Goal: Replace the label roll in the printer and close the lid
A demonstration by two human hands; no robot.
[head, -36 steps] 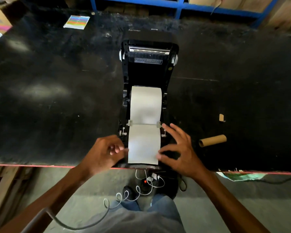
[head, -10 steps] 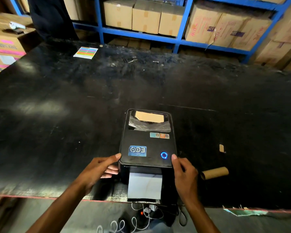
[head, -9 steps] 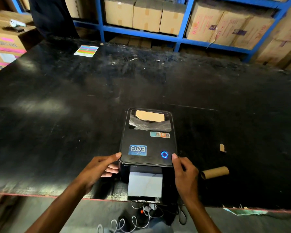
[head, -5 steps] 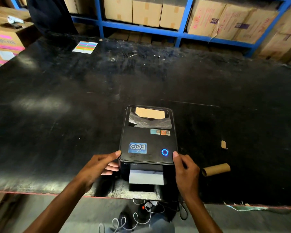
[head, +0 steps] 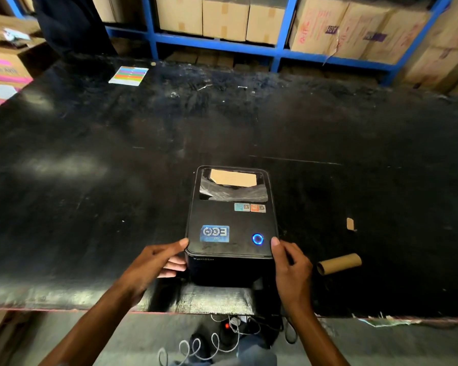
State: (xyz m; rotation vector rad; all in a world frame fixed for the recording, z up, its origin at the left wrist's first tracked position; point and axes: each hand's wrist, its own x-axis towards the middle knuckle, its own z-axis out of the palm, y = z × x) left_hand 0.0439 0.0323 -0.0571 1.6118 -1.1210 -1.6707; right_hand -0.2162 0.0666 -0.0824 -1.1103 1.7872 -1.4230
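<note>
The black label printer [head: 232, 228] sits near the front edge of the black table [head: 90, 180] with its lid down flat and a blue ring light lit on top. My left hand [head: 156, 262] grips the printer's front left corner, thumb on the lid edge. My right hand [head: 288, 262] holds the front right corner the same way. Through the lid's window a brown cardboard piece and crumpled film show. No white label paper shows at the front slot. An empty brown cardboard core [head: 339, 264] lies on the table just right of my right hand.
A small cardboard scrap [head: 350, 223] lies right of the printer. A colour-striped sheet [head: 128, 75] rests at the far left of the table. Blue shelving [head: 222, 43] with cardboard boxes stands behind. White and black cables [head: 222, 336] hang below the table's front edge.
The open lid was brought down onto the printer. The white label strip sticking out of the front slot has shortened and gone from sight. Both hands stay at the front corners.
</note>
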